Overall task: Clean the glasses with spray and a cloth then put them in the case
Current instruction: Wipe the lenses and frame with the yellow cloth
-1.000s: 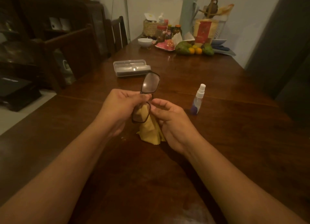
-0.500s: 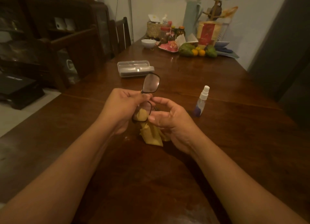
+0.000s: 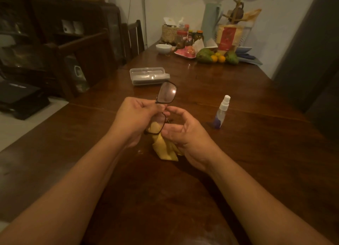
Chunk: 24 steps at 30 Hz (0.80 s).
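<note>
My left hand [image 3: 135, 116] pinches the dark-framed glasses [image 3: 166, 92] near the bridge and holds them upright above the table. One lens points up and the other down. My right hand [image 3: 185, 134] is beside the lower lens and holds the yellow cloth [image 3: 165, 149] against it with thumb and curled fingers, while its index finger reaches toward the bridge. The cloth's loose end hangs to the table. A small spray bottle [image 3: 222, 112] with a white nozzle stands upright to the right. The clear glasses case [image 3: 148, 76] lies open further back.
The long dark wooden table [image 3: 256, 153] carries a white bowl [image 3: 163, 48], jars, a basket, fruit [image 3: 216, 57] and packets at its far end by the wall. Wooden chairs [image 3: 134, 37] and dark shelving stand to the left.
My right hand has opened out a little and shifted on the lower lens, its index finger now reaching toward the bridge. The glasses stay held in my left hand.
</note>
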Tool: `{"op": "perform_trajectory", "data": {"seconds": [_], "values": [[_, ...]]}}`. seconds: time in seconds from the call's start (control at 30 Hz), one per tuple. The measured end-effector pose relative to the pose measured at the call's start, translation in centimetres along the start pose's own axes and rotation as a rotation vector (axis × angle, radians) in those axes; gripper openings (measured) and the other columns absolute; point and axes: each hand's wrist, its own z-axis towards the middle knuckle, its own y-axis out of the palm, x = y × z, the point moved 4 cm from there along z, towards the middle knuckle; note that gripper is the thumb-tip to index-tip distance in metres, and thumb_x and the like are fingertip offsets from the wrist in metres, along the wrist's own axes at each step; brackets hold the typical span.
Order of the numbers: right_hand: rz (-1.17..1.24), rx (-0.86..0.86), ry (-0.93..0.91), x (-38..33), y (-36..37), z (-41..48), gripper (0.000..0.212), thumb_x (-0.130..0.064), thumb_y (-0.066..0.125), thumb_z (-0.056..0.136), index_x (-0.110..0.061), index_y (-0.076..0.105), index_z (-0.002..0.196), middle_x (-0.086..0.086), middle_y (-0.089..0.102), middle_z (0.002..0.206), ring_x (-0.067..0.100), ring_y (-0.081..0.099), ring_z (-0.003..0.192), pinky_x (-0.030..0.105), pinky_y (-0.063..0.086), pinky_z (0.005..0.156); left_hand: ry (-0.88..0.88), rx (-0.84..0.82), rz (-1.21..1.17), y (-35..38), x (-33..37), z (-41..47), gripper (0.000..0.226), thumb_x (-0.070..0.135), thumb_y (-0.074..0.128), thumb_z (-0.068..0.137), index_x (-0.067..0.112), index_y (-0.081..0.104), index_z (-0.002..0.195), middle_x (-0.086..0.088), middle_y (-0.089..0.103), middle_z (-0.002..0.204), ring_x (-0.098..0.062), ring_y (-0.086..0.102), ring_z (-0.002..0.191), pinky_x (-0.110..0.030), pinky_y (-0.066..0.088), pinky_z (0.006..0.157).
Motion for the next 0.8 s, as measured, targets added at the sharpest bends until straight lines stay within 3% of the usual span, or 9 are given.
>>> {"op": "perform_trajectory", "data": {"seconds": [0.13, 0.27, 0.43, 0.53, 0.6, 0.67, 0.8], "values": [[-0.088, 0.005, 0.016, 0.1, -0.4, 0.1, 0.068, 0.010, 0.067, 0.088, -0.025, 0.044, 0.142, 0.013, 0.076, 0.107, 0.026, 0.073, 0.102, 0.033, 0.057, 0.081, 0.024, -0.019, 0.066, 0.0, 0.3, -0.1, 0.014, 0.013, 0.065, 0.094, 0.016, 0.079, 0.092, -0.008, 0.080, 0.086, -0.023, 0.077, 0.085, -0.037, 0.062, 0.076], [-0.081, 0.043, 0.032, -0.2, -0.8, 0.0, 0.067, 0.011, 0.067, 0.087, -0.021, 0.045, 0.141, 0.012, 0.077, 0.104, 0.022, 0.074, 0.096, 0.027, 0.058, 0.071, 0.054, -0.031, 0.109, 0.0, 0.5, -0.1, 0.022, 0.012, 0.065, 0.094, 0.022, 0.081, 0.082, -0.006, 0.080, 0.085, -0.023, 0.077, 0.086, -0.033, 0.063, 0.075], [0.151, 0.080, 0.018, -0.5, -1.5, 0.0, 0.062, 0.011, 0.060, 0.091, -0.019, 0.041, 0.143, 0.014, 0.073, 0.119, 0.029, 0.070, 0.111, 0.046, 0.055, 0.097, 0.086, -0.059, 0.143, 0.4, 0.6, -0.4, 0.020, 0.010, 0.067, 0.093, 0.024, 0.081, 0.088, -0.007, 0.080, 0.089, -0.031, 0.075, 0.093, -0.052, 0.058, 0.090], [0.178, 0.049, 0.015, -0.3, -1.0, -0.1, 0.060, 0.013, 0.056, 0.092, -0.018, 0.044, 0.142, 0.018, 0.071, 0.123, 0.032, 0.067, 0.116, 0.049, 0.047, 0.108, 0.091, -0.078, 0.140, 0.9, 0.6, -0.6, 0.023, 0.008, 0.066, 0.093, 0.026, 0.081, 0.092, -0.006, 0.080, 0.089, -0.030, 0.075, 0.092, -0.049, 0.059, 0.088], [0.148, 0.002, 0.017, -0.1, -0.5, -0.1, 0.058, 0.017, 0.053, 0.092, -0.017, 0.047, 0.139, 0.019, 0.071, 0.119, 0.032, 0.067, 0.110, 0.043, 0.049, 0.100, 0.091, -0.083, 0.133, 1.0, 0.7, -0.6, 0.022, 0.008, 0.066, 0.093, 0.024, 0.081, 0.096, -0.005, 0.080, 0.088, -0.027, 0.076, 0.090, -0.042, 0.060, 0.082], [0.088, -0.023, 0.029, -0.1, -0.3, -0.1, 0.059, 0.018, 0.054, 0.091, -0.018, 0.049, 0.138, 0.017, 0.070, 0.111, 0.026, 0.067, 0.098, 0.033, 0.051, 0.081, 0.094, -0.081, 0.134, 0.8, 0.8, -0.5, 0.021, 0.009, 0.066, 0.093, 0.023, 0.080, 0.096, -0.005, 0.080, 0.087, -0.024, 0.077, 0.086, -0.039, 0.060, 0.078], [-0.025, 0.030, 0.050, -0.2, -0.8, 0.0, 0.062, 0.017, 0.060, 0.087, -0.019, 0.052, 0.137, 0.017, 0.069, 0.108, 0.024, 0.068, 0.087, 0.024, 0.052, 0.058, 0.131, -0.084, 0.175, 0.3, 1.0, -0.5, 0.030, 0.011, 0.067, 0.092, 0.036, 0.081, 0.085, 0.001, 0.080, 0.087, -0.018, 0.077, 0.089, -0.043, 0.061, 0.085]]}}
